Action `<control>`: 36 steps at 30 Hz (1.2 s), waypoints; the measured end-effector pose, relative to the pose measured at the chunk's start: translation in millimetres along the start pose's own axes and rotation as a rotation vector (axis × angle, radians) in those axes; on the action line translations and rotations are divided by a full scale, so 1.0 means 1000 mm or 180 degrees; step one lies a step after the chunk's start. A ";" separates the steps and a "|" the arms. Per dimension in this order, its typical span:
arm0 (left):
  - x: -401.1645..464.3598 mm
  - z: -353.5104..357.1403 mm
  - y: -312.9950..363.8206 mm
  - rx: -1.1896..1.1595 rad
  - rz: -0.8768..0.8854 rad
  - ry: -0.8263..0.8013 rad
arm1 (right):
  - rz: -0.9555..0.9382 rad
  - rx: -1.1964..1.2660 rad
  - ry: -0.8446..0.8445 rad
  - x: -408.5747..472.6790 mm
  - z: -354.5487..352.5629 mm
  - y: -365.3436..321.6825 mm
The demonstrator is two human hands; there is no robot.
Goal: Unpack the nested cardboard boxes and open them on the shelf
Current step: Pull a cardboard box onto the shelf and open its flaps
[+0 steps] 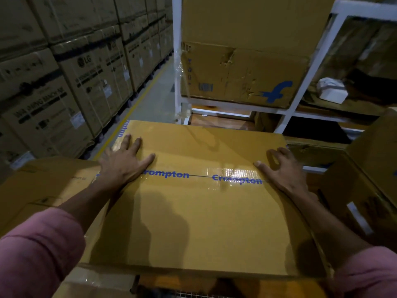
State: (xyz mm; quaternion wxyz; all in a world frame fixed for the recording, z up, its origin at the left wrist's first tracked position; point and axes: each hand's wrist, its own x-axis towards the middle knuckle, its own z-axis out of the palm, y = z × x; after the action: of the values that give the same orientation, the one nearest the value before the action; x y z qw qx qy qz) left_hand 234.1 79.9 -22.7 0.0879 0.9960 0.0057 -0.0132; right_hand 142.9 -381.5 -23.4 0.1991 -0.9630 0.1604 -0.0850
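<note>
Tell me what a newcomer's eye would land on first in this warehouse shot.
First, the big yellow-brown Crompton box filling the centre, its top seam sealed with glossy printed tape. The left hand lies flat near its left edge, while the right hand rests with bent fingers at its right edge. Beyond it, a dented box with a blue f logo sits on the white shelf frame, and stacked LG cartons line the aisle on the left.

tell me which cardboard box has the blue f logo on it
The dented box on the white shelf ahead; the Crompton box under both hands carries only blue wordmarks along its tape.
</note>
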 end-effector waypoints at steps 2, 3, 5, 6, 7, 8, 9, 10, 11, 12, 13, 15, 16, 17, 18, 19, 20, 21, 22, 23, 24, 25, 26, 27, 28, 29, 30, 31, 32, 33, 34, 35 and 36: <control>-0.010 -0.010 0.000 -0.0068 0.0015 0.0176 | -0.0052 0.0114 0.0233 -0.013 -0.011 -0.005; -0.015 -0.016 -0.001 -0.0097 0.0039 0.0279 | -0.0086 0.0173 0.0338 -0.019 -0.017 -0.008; -0.025 -0.030 -0.003 -0.0164 0.0138 0.0473 | -0.0163 0.0247 0.0565 -0.033 -0.028 -0.014; -0.030 -0.037 -0.005 -0.0219 0.0197 0.0567 | -0.0212 0.0256 0.0679 -0.039 -0.033 -0.017; -0.036 -0.045 -0.008 -0.0279 0.0258 0.0664 | -0.0256 0.0279 0.0774 -0.047 -0.038 -0.021; -0.042 -0.051 -0.011 -0.0333 0.0321 0.0766 | -0.0286 0.0339 0.0852 -0.054 -0.041 -0.024; -0.048 -0.056 -0.014 -0.0381 0.0382 0.0869 | -0.0318 0.0412 0.0929 -0.062 -0.045 -0.028; -0.054 -0.060 -0.017 -0.0423 0.0432 0.0973 | -0.0367 0.0483 0.1012 -0.070 -0.048 -0.031; -0.060 -0.065 -0.019 -0.0465 0.0464 0.1082 | -0.0428 0.0553 0.1089 -0.078 -0.051 -0.034; -0.066 -0.068 -0.022 -0.0498 0.0494 0.1189 | -0.0489 0.0627 0.1153 -0.086 -0.054 -0.036; -0.072 -0.072 -0.024 -0.0514 0.0538 0.1279 | -0.0535 0.0700 0.1205 -0.093 -0.056 -0.038; -0.086 -0.076 -0.029 -0.0505 0.0656 0.1361 | -0.0594 0.0765 0.1348 -0.111 -0.057 -0.040; -0.094 -0.077 -0.031 -0.0529 0.0673 0.1336 | -0.0615 0.0746 0.1423 -0.120 -0.056 -0.041; -0.102 -0.075 -0.034 -0.0579 0.0660 0.1292 | -0.0623 0.0710 0.1471 -0.129 -0.053 -0.042; -0.110 -0.072 -0.038 -0.0619 0.0654 0.1278 | -0.0613 0.0677 0.1486 -0.139 -0.049 -0.042; -0.117 -0.067 -0.042 -0.0627 0.0673 0.1310 | -0.0584 0.0656 0.1478 -0.147 -0.045 -0.043; -0.123 -0.061 -0.048 -0.0611 0.0709 0.1367 | -0.0545 0.0633 0.1468 -0.155 -0.042 -0.043; -0.128 -0.057 -0.053 -0.0595 0.0748 0.1421 | -0.0507 0.0598 0.1458 -0.162 -0.040 -0.043; -0.132 -0.054 -0.058 -0.0593 0.0787 0.1439 | -0.0479 0.0551 0.1439 -0.167 -0.039 -0.042; -0.137 -0.053 -0.062 -0.0605 0.0823 0.1422 | -0.0456 0.0503 0.1416 -0.173 -0.039 -0.042; -0.141 -0.053 -0.064 -0.0632 0.0850 0.1398 | -0.0441 0.0454 0.1404 -0.178 -0.040 -0.041; -0.146 -0.055 -0.066 -0.0661 0.0864 0.1389 | -0.0438 0.0406 0.1410 -0.183 -0.040 -0.041; -0.152 -0.058 -0.066 -0.0683 0.0875 0.1388 | -0.0441 0.0365 0.1425 -0.187 -0.041 -0.042; -0.155 -0.062 -0.067 -0.0696 0.0887 0.1384 | -0.0431 0.0346 0.1437 -0.190 -0.042 -0.044; -0.158 -0.067 -0.067 -0.0703 0.0890 0.1377 | -0.0401 0.0349 0.1438 -0.193 -0.045 -0.047; -0.160 -0.074 -0.067 -0.0706 0.0881 0.1378 | -0.0360 0.0350 0.1441 -0.195 -0.048 -0.051; -0.160 -0.081 -0.067 -0.0707 0.0867 0.1387 | -0.0330 0.0334 0.1470 -0.196 -0.051 -0.054; -0.160 -0.088 -0.067 -0.0704 0.0853 0.1397 | -0.0306 0.0307 0.1520 -0.197 -0.055 -0.057; -0.160 -0.095 -0.067 -0.0684 0.0852 0.1419 | -0.0284 0.0276 0.1578 -0.198 -0.059 -0.059; -0.159 -0.101 -0.066 -0.0652 0.0864 0.1460 | -0.0259 0.0242 0.1644 -0.199 -0.062 -0.061; -0.158 -0.106 -0.066 -0.0601 0.0884 0.1515 | -0.0239 0.0200 0.1719 -0.199 -0.066 -0.063; -0.158 -0.111 -0.066 -0.0531 0.0901 0.1580 | -0.0218 0.0167 0.1789 -0.199 -0.071 -0.066; -0.157 -0.115 -0.066 -0.0449 0.0904 0.1644 | -0.0213 0.0158 0.1846 -0.199 -0.077 -0.068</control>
State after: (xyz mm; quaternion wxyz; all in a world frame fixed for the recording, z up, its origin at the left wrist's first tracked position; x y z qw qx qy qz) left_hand 79.4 163.3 83.7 0.1535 0.9487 -0.1106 0.2533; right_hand -41.7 -281.7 54.4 0.1655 -0.8981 0.1766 -0.3672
